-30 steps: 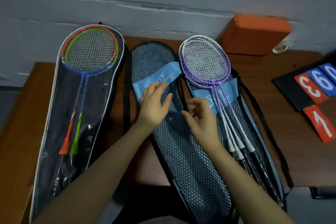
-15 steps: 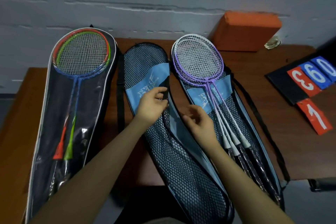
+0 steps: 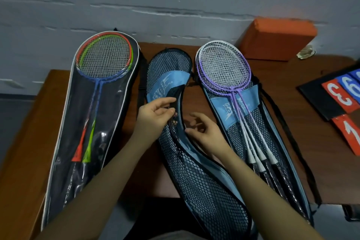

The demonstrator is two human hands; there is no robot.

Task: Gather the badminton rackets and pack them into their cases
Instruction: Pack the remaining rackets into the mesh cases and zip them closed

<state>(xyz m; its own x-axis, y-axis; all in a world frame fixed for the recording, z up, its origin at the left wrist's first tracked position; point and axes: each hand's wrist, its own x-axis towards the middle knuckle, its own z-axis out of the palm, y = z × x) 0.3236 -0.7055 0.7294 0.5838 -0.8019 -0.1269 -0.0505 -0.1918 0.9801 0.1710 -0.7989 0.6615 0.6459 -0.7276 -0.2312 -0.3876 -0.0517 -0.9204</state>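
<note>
Left hand [image 3: 155,115] is now pinching and peeling back the middle mesh case [image 3: 194,171] flap. Right hand [image 3: 204,132], loosely curled and holding nothing, is reaching into the widening opening; the case is being readied for rackets.

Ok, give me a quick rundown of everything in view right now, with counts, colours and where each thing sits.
clear-front racket case: 1, black with white piping, table's left.
coloured rackets: apparently 3, red, green, blue, inside that case.
mesh case: 1, black mesh with blue trim, centre, partly open.
purple and white rackets: about 4, on the right mesh case.
orange block: 1, back right, by the wall.
score cards: red and blue, far right.
wooden table: 1, brown.
left hand: pinches the centre case's edge.
right hand: at its opening, fingers curled.
</note>
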